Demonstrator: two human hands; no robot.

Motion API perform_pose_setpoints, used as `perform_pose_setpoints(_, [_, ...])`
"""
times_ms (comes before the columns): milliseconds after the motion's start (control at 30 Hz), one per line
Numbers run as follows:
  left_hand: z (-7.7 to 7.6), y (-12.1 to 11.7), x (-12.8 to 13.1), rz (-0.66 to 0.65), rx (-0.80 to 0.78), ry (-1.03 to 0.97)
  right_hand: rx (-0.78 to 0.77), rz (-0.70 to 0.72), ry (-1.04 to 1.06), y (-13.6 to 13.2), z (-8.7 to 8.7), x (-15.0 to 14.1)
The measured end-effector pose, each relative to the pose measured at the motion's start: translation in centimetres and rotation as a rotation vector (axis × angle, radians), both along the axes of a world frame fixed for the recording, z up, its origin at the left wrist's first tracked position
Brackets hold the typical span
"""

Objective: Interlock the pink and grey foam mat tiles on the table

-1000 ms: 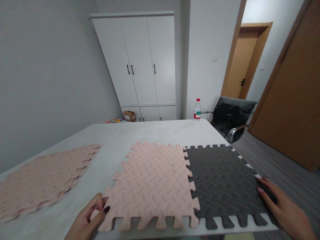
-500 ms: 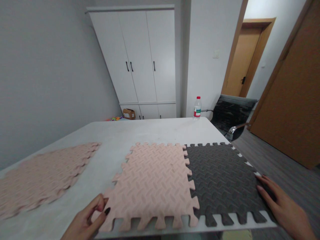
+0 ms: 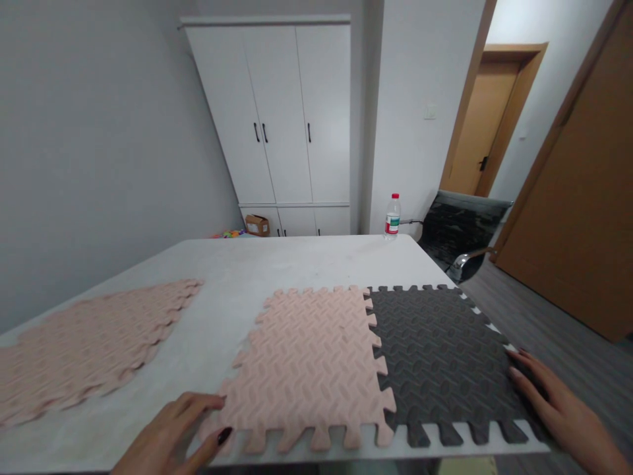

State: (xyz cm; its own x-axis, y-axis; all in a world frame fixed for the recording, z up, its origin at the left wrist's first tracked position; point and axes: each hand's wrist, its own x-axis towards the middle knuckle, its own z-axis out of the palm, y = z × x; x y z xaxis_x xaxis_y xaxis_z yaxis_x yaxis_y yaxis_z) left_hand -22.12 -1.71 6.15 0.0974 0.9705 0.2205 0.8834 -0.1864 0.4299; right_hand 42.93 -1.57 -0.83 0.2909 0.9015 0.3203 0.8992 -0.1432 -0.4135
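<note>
A pink foam puzzle mat [image 3: 309, 363] lies on the white table [image 3: 277, 264], its right edge interlocked with a dark grey foam mat [image 3: 440, 356]. My left hand [image 3: 173, 435] rests at the pink mat's near left corner, fingers stretched out and touching its edge. Over at the grey mat's right edge, my right hand [image 3: 558, 409] lies flat with its fingers extended on the foam.
A stack of pink mats [image 3: 84, 343] lies at the table's left. A water bottle [image 3: 392, 216] stands at the far edge. A black chair [image 3: 459, 237] sits to the right, with white cupboards [image 3: 281, 119] behind and a cardboard box [image 3: 257, 225] on the floor.
My left hand has gone from pinching the pink mat's corner to lying flatter with fingers extended. The pink mat now lies flat and square against the grey one. My right hand stayed put.
</note>
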Motion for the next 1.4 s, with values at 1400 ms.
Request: perform_pose_setpoints(1400, [-2.6,1.6,27.8,-0.277,0.170,0.182,-0.228,0.553,-0.214,18.4,4.7,-26.6])
